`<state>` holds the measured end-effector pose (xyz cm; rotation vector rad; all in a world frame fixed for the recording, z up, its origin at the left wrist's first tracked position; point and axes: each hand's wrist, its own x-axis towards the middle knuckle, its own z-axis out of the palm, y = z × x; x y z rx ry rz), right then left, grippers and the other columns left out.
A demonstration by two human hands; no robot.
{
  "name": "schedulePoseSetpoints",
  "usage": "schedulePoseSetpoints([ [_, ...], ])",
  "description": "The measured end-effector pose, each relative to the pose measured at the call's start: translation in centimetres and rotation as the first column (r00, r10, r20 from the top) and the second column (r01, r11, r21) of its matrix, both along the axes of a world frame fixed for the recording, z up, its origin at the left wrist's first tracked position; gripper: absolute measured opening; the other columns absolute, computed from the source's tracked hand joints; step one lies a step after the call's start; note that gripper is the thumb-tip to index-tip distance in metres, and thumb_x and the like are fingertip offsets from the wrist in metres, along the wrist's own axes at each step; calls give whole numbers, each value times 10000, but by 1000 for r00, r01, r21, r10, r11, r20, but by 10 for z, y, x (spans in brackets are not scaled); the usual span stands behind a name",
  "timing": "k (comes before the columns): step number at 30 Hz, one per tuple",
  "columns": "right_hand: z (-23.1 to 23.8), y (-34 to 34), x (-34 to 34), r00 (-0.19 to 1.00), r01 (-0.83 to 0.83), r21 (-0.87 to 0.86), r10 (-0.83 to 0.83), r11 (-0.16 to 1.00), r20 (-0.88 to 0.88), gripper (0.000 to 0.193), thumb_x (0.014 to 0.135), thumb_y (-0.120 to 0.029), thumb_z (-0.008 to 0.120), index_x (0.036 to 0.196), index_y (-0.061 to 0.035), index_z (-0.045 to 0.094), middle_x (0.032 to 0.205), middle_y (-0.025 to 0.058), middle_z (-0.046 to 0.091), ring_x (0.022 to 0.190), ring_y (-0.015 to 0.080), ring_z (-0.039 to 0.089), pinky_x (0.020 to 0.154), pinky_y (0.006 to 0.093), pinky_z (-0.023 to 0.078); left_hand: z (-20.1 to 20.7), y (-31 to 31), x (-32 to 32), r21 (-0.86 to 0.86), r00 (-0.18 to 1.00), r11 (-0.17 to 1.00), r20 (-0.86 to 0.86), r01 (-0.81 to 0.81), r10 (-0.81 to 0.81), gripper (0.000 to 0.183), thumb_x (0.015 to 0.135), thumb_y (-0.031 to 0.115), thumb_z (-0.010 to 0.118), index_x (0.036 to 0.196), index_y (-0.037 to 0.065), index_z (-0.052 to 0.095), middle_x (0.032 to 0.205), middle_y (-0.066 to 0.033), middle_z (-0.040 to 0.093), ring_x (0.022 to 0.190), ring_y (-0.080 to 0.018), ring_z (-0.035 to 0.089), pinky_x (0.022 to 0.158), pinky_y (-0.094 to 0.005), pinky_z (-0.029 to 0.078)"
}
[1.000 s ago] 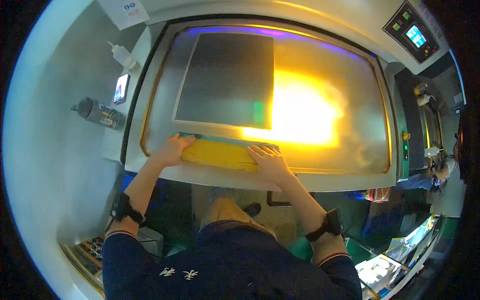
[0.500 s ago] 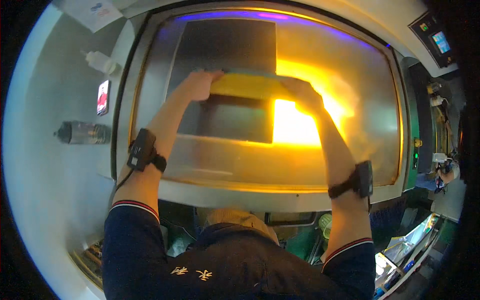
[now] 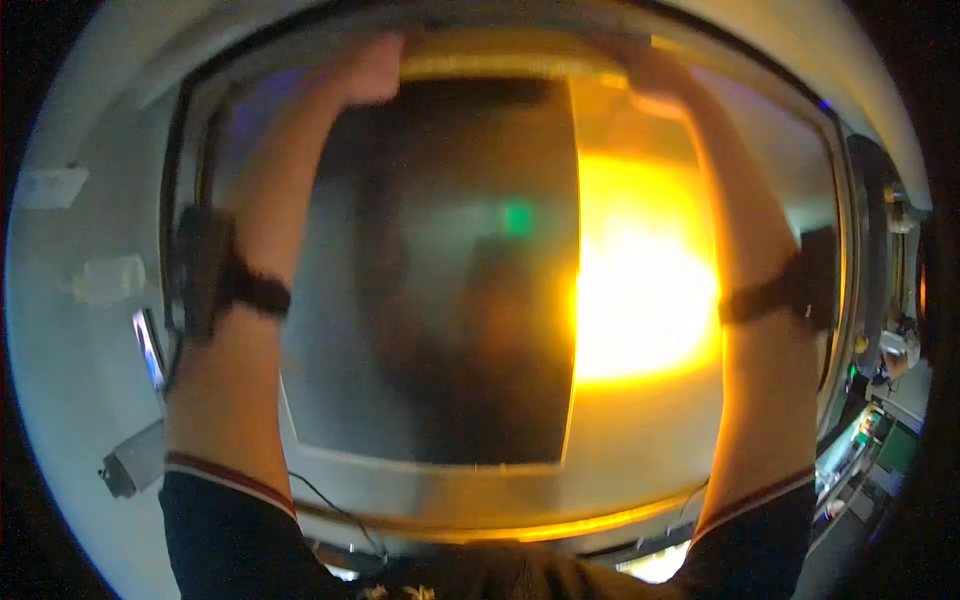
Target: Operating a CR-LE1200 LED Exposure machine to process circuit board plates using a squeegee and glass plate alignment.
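Observation:
A long yellow bar (image 3: 500, 65), possibly a squeegee, lies crosswise at the far end of a large dark sheet (image 3: 440, 260). My left hand (image 3: 372, 72) is closed on its left end and my right hand (image 3: 655, 78) on its right end; the fingertips are blurred and partly hidden. The sheet rests on a framed glass-like bed (image 3: 400, 490). To its right, strong yellow light (image 3: 645, 280) glares up between the sheet and my right forearm. A green spot and dim reflections show on the sheet's surface.
On the pale surface at left are a phone (image 3: 149, 348), a dark transparent bottle (image 3: 133, 460) and a blurred white bottle (image 3: 110, 280). A dark raised frame edge (image 3: 172, 160) borders the bed. Another person (image 3: 898, 355) is far off at right. Black devices are strapped to both my forearms.
Both hands have pushed the yellow bar away from me, from across the sheet's middle to its far end. My view has moved closer over the bed, and my arms are stretched farther out.

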<state>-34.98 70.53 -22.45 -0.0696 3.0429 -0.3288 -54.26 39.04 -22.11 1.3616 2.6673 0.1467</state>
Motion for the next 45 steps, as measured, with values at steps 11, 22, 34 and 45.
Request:
schedulePoseSetpoints([
  [11, -12, -66, 94, 982, 73, 299, -15, 952, -191, 751, 742, -31, 622, 1447, -229, 453, 1459, 71, 491, 1241, 317, 525, 1073, 476, 397, 9, -57, 123, -17, 988, 995, -122, -96, 93, 733, 753, -74, 570, 1435, 166, 450, 1289, -232, 583, 1209, -434, 533, 1024, -529, 437],
  [22, -130, -198, 551, 694, 75, 542, 346, 837, -631, 660, 879, -350, 605, 1484, -204, 384, 1512, 102, 406, 1273, 365, 499, 1026, 578, 401, 158, -168, 549, -221, 947, 955, 295, 195, -125, 789, 741, 100, 695, 1475, 134, 407, 1522, -97, 416, 1353, -441, 397, 1131, -481, 324],
  [34, -24, -63, 606, 1000, 11, -364, -8, 931, 9, 726, 741, -241, 749, 1416, -181, 487, 1496, 136, 435, 1349, 304, 452, 1110, 461, 370, 75, -166, 619, -225, 940, 969, 297, -103, 169, 699, 706, 25, 653, 1386, 85, 503, 1345, -173, 566, 1228, -405, 528, 1029, -444, 451],
  [45, -19, 345, 821, 360, 925, 271, -840, 266, -405, 894, 719, -585, 726, 1411, -82, 467, 1368, 213, 532, 1253, 376, 512, 1013, 475, 427, 54, -84, 622, -98, 936, 993, 340, -58, 88, 807, 711, 1, 623, 1477, 113, 394, 1347, -179, 561, 1195, -386, 549, 1019, -449, 450],
])
